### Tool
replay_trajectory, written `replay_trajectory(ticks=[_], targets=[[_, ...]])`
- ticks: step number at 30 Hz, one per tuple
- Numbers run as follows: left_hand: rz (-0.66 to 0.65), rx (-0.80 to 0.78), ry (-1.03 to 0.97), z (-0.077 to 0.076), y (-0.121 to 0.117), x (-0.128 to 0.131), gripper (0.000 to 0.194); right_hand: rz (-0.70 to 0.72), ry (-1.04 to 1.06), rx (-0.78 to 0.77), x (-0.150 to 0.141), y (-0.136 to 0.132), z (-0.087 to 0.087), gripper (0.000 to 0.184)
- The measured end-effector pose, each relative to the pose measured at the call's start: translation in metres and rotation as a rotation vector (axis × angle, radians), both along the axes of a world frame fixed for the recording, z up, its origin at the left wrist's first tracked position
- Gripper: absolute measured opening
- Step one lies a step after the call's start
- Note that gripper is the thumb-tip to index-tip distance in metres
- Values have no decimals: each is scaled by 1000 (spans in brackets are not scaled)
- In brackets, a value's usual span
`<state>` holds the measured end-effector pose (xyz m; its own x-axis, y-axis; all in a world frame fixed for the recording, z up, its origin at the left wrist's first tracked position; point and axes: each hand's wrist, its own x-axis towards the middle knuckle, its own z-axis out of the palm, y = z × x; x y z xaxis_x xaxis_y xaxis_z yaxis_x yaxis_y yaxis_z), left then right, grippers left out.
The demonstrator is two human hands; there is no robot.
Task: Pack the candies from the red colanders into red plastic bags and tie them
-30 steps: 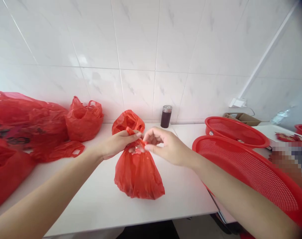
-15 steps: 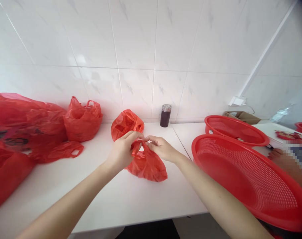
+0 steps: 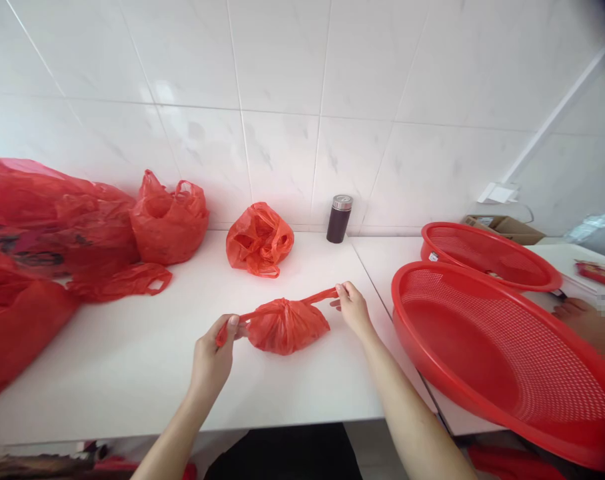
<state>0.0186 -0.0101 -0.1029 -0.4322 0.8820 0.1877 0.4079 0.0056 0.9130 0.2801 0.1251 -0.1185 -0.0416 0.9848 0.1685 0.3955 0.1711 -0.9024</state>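
Note:
A small, full red plastic bag [image 3: 288, 329] rests on the white table in front of me, gathered at its top. My left hand [image 3: 216, 350] pinches one of its handles, pulled out to the left. The other handle is stretched to the right in the fingers of my right hand [image 3: 353, 309]. Both handles are taut, and the bag's neck is bunched between them. What the bag contains is hidden. Behind it, near the wall, sits another red plastic bag [image 3: 259, 241] with a crumpled top.
Several red bags, including one upright bag [image 3: 170, 223], crowd the left. A dark flask [image 3: 339, 220] stands by the wall. Two red mesh baskets, a big one [image 3: 462, 353] and one behind [image 3: 487, 257], occupy the right. Beyond them are a cardboard box [image 3: 515, 230] and another person's hand [image 3: 577, 310].
My hands were close together at the bag's handles. They have drawn apart to left and right, stretching the handles and tightening the neck. The view has shifted slightly.

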Motion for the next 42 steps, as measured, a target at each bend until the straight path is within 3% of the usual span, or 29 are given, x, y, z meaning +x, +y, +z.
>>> replay_trajectory(ticks=[5,9,13,19,26,33,42], targets=[[78,139,78,2,25,26,40,-83,-14,32,-38,-20,0,35],[83,84,126,-4,47,36,37,-83,-90,81,-62,-36,4,35],[52,-22,235,-15,58,35,36,31,-275,103,-71,-40,-3,27],[-7,-231,506,-20,79,20,33,53,-549,80,-73,-20,-15,25],[-33,-418,692,-22,114,12,32,-2,-685,-1,-72,17,-20,22],[-19,-497,758,-31,122,8,39,-37,-627,-59,-69,31,-33,27],[51,-484,815,-41,115,2,35,-201,-306,-62,-55,32,-38,41]])
